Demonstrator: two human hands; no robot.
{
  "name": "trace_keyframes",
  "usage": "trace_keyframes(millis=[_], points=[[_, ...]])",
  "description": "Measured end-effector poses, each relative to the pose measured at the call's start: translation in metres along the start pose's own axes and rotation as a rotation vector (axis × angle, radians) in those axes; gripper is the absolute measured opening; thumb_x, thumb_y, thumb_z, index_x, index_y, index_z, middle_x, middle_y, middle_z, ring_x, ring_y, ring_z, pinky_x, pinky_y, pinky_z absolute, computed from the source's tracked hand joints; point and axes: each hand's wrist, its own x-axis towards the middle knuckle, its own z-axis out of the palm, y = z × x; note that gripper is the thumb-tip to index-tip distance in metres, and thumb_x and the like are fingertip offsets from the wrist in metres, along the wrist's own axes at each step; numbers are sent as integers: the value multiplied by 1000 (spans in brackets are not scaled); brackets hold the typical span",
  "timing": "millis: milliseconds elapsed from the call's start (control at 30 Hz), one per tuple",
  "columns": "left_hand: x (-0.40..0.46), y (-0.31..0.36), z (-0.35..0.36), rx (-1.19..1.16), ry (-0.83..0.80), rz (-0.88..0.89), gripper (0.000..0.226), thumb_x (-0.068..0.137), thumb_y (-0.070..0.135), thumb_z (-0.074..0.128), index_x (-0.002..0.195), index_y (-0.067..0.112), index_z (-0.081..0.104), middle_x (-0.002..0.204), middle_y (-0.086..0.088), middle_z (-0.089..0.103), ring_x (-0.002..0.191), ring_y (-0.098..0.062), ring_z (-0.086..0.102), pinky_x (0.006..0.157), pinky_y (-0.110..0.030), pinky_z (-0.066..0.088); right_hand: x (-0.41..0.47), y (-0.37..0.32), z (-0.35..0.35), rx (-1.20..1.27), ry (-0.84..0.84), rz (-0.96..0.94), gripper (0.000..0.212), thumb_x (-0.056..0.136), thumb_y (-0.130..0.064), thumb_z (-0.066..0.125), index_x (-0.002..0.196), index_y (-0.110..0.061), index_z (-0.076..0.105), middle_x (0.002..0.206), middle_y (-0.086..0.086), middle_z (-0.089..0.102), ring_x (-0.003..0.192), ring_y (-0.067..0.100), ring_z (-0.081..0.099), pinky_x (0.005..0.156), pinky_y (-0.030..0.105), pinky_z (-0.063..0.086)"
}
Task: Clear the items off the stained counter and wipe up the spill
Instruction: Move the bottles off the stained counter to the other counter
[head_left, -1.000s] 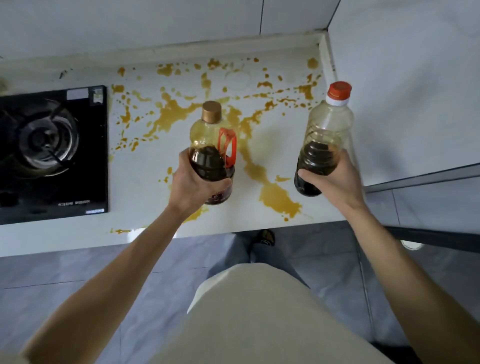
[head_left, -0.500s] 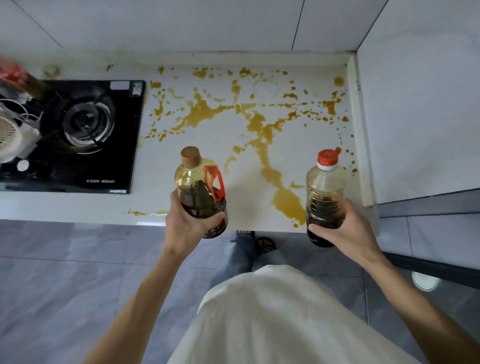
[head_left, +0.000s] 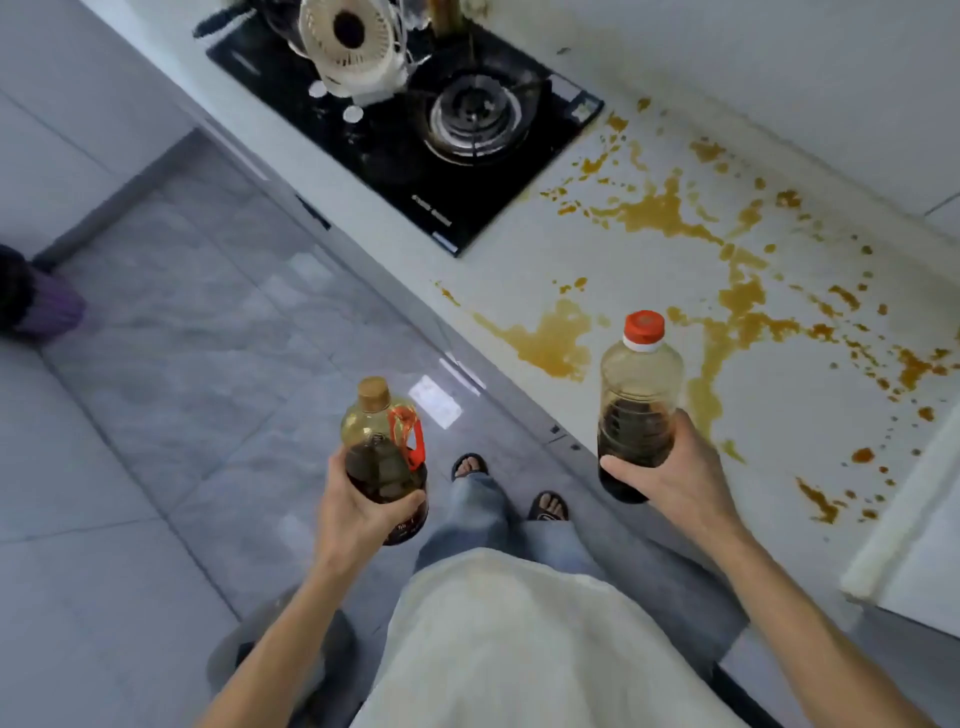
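Observation:
My left hand (head_left: 358, 512) grips a brown-capped bottle (head_left: 383, 452) with a red handle and dark liquid, held upright over the floor. My right hand (head_left: 672, 475) grips a red-capped clear bottle (head_left: 640, 387) of dark liquid, upright at the counter's front edge. The white counter (head_left: 649, 415) runs diagonally at the right and carries a wide orange-brown spill (head_left: 662, 210) in splashes and streaks.
A black gas hob (head_left: 415, 140) sits on the counter at the top, with a small white fan (head_left: 353, 47) on it. Grey floor tiles (head_left: 182, 389) fill the left. A purple-and-black object (head_left: 36, 306) lies at the far left. My feet (head_left: 470, 465) stand below.
Both bottles have come off the counter and back toward me. The view has swung left, so the counter now runs diagonally and more floor shows.

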Motion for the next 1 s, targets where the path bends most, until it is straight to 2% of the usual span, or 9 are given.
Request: trace_keyframes(millis=[133,300,400,600,733,933,1000], points=[[-29,-58,-34,-17,123,-154,104,47,58,94,135,36,43,119,10,68,109,-13,67,89,-31,55,21,-50,39,-55,-130,-135,70,55,-55,90,110,-48,48,96,-33,59,88,-5,60,71,19,46],[-49,-107,-70,-127,280,-336,99,46,59,94,127,50,39,112,16,67,102,-15,67,78,-30,52,39,-115,99,-86,-243,-231,69,58,-52,90,114,-48,49,101,-34,59,88,-18,56,69,14,46],[-42,-123,-92,-157,309,-406,105,46,59,94,134,43,38,117,11,66,107,-18,64,84,-33,51,46,-147,136,-103,-281,-236,71,60,-50,90,117,-48,48,102,-37,57,90,-20,54,70,12,44],[14,-132,-136,-181,329,-406,108,49,53,96,138,43,37,128,11,65,117,-18,63,100,-45,57,63,-182,189,-192,-314,-223,78,54,-59,86,121,-42,50,104,-31,60,92,-10,57,67,15,45],[68,-121,-163,-189,329,-363,109,50,54,97,139,42,35,134,11,61,123,-16,59,103,-44,55,78,-196,205,-245,-330,-197,77,54,-60,86,119,-42,49,102,-30,60,91,5,61,66,14,44],[151,-99,-196,-251,373,-300,107,45,61,92,135,44,37,122,21,57,119,-11,57,98,-34,52,117,-224,223,-297,-337,-140,75,57,-55,90,119,-42,50,102,-28,62,90,2,62,66,15,44],[178,-96,-206,-265,373,-297,107,46,58,94,136,45,37,116,29,56,118,-11,58,98,-34,52,138,-239,234,-292,-339,-138,74,57,-52,91,117,-44,49,99,-31,60,89,-6,59,65,13,42]])
